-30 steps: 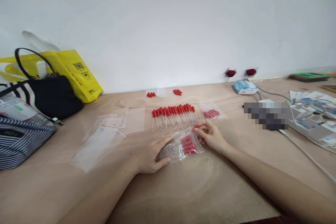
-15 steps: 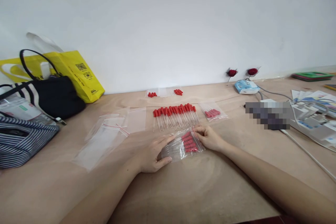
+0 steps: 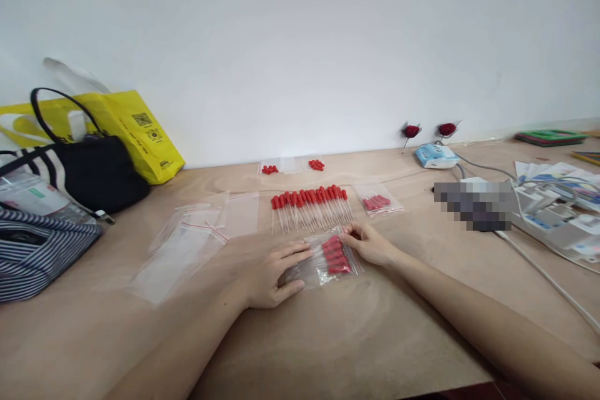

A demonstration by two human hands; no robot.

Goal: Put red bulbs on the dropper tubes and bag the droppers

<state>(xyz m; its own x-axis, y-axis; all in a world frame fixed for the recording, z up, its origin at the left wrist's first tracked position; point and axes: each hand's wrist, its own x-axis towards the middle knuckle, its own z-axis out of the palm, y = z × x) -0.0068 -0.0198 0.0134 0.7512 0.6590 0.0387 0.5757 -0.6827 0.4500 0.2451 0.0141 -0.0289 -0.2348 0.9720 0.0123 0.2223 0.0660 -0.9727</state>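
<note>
A clear zip bag (image 3: 312, 272) holding several red-bulbed droppers (image 3: 336, 256) lies flat on the wooden table. Around its left end, my left hand (image 3: 276, 272) has thumb and fingers spread, their tips on the plastic. At the bag's upper right edge, my right hand (image 3: 368, 242) pinches the plastic between thumb and fingers. Just beyond the hands lies a row of loose droppers (image 3: 309, 200), red bulbs pointing away. Right of that row is another filled zip bag (image 3: 379, 201). Flat bags with red zip lines (image 3: 180, 250) overlap to the left.
Two small bags of red droppers (image 3: 270, 169) (image 3: 316, 165) lie by the wall. Yellow, black and striped bags (image 3: 150, 147) stand at left. A blue tissue pack (image 3: 437, 156), a blurred dark object, cables and a power strip (image 3: 553, 219) occupy the right.
My right thumb and fingers have shifted slightly left along the bag's upper right edge. The whole view has moved a little; my left hand keeps its place around the bag.
</note>
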